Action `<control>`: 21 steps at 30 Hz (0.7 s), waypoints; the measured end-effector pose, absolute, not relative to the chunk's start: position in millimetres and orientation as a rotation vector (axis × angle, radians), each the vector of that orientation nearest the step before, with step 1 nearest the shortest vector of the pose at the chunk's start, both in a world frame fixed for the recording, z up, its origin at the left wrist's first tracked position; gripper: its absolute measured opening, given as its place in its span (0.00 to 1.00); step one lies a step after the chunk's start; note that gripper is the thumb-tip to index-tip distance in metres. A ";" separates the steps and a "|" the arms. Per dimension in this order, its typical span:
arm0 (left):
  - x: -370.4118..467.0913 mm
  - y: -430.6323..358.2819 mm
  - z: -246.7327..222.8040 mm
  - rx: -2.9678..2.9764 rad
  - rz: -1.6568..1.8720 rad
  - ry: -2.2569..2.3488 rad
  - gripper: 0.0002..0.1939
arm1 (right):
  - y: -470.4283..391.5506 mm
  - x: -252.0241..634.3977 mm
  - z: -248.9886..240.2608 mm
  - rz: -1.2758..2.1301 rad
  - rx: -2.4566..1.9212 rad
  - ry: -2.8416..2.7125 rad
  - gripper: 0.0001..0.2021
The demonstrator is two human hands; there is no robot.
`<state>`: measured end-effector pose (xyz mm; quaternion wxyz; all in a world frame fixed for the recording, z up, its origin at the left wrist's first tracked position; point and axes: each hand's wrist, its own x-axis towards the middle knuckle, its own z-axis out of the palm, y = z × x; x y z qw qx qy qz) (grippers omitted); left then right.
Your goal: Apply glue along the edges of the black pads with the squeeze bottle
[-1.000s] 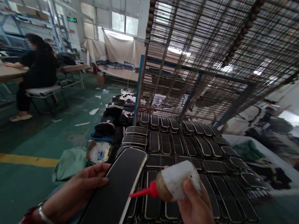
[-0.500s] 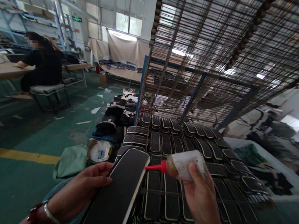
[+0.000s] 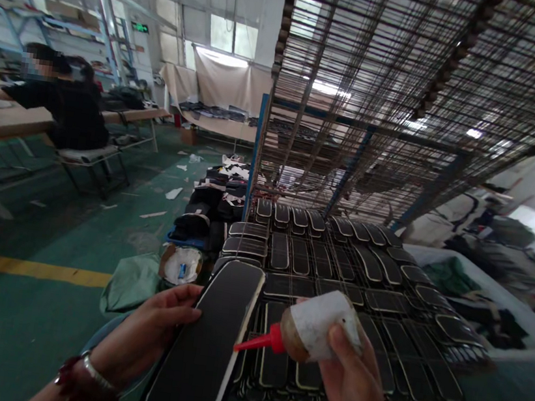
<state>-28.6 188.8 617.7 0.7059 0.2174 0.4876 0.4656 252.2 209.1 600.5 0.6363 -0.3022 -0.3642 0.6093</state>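
Note:
My left hand [image 3: 157, 324] grips a long black panel [image 3: 210, 337] with rounded corners and a pale edge, thumb on its face and fingers at its left side. In my right hand [image 3: 348, 369] is a glue bottle [image 3: 317, 325] with a white label and a red nozzle, tipped to the left. The red nozzle tip [image 3: 238, 348] meets the panel's right edge, about midway down. Whether glue is flowing out cannot be made out.
A wire rack [image 3: 356, 127] rises ahead, its lower shelf covered with similar black panels [image 3: 274, 333]. Left of it are a round container [image 3: 180, 264], green cloth [image 3: 131, 284] and dark piles [image 3: 193, 217]. Another person [image 3: 68, 102] sits at a table on the left.
My right hand has moved the nozzle down along the panel's right edge, toward me. My left hand keeps its hold. The seated person's arm has stretched out to the left.

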 end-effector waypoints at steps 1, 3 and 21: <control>-29.0 189.3 617.0 0.479 1.039 1.086 0.18 | 206.5 252.3 599.2 1.404 -0.678 -0.847 0.19; -29.5 190.5 616.0 0.475 1.042 1.084 0.17 | 202.0 252.7 597.0 1.422 -0.644 -0.879 0.20; -35.8 197.9 611.2 0.251 1.290 1.212 0.11 | 189.9 256.9 588.1 1.494 -0.629 -0.953 0.24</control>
